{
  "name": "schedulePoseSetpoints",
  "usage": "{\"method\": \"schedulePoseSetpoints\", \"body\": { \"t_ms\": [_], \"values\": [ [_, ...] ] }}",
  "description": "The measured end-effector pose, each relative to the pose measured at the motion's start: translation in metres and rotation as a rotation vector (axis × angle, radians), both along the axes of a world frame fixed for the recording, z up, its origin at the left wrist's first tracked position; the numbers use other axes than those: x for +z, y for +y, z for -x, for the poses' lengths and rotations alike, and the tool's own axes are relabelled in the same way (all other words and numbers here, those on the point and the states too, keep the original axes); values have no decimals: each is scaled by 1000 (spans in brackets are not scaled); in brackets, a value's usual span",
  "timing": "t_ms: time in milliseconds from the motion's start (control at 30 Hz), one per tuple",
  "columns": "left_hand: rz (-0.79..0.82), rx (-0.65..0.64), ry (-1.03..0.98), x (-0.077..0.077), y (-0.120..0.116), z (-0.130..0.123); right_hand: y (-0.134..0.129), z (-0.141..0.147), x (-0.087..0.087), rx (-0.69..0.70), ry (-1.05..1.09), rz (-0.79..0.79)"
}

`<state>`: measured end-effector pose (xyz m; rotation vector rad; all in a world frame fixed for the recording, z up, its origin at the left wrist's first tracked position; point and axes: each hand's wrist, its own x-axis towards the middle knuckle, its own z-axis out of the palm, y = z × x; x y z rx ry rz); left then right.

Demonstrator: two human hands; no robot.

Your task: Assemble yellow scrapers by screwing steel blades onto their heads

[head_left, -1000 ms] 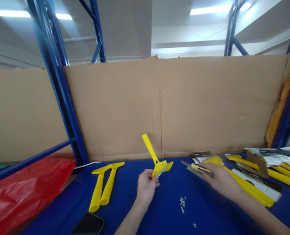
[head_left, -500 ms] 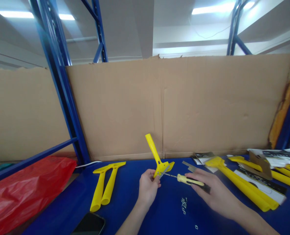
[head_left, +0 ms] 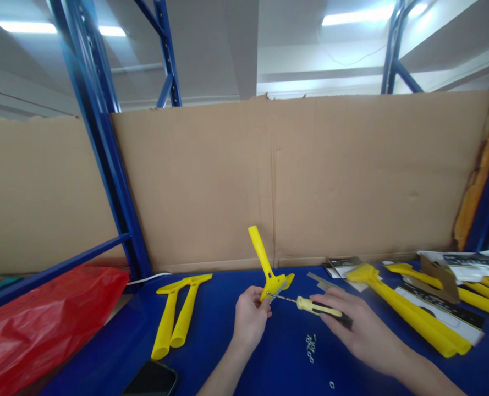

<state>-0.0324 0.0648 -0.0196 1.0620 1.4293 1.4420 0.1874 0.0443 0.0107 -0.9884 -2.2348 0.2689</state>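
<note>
A yellow scraper (head_left: pixel 260 251) is gripped near its head by my left hand (head_left: pixel 250 319), its handle pointing up and away. My right hand (head_left: pixel 357 327) is closed around a screwdriver (head_left: pixel 319 308) with a cream and black handle. The screwdriver's shaft points left, its tip at the scraper head beside my left fingers. A thin metal blade lies along the scraper head. Flat metal blades (head_left: pixel 322 281) rest on the blue table (head_left: pixel 211 360) behind my right hand. Small metal nuts and screws (head_left: pixel 311 347) lie between my forearms.
Two yellow scrapers (head_left: pixel 183 313) lie at the left, near a black phone (head_left: pixel 153 378) and a red plastic bag (head_left: pixel 54 324). More yellow scrapers (head_left: pixel 413 311), printed cards and a torn cardboard box (head_left: pixel 444 278) are at the right. A cardboard panel (head_left: pixel 203 181) stands behind.
The screwdriver and my right hand have shifted slightly left and down. The held scraper has moved a little to the right at its handle end.
</note>
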Motion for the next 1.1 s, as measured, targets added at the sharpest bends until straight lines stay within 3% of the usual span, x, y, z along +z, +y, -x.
{"method": "schedulePoseSetpoints", "body": {
  "t_ms": [433,633,867,1100],
  "values": [
    [-35,0,82,-4,0,0,-2,3,0,-10,15,10],
    [-74,-22,206,-11,2,1,1,15,-9,-146,318,-89],
    [-75,-9,189,-14,2,2,-1,25,-20,-313,540,367],
    [-37,39,160,-9,1,1,-5,29,-14,-208,699,492]
  ]
}}
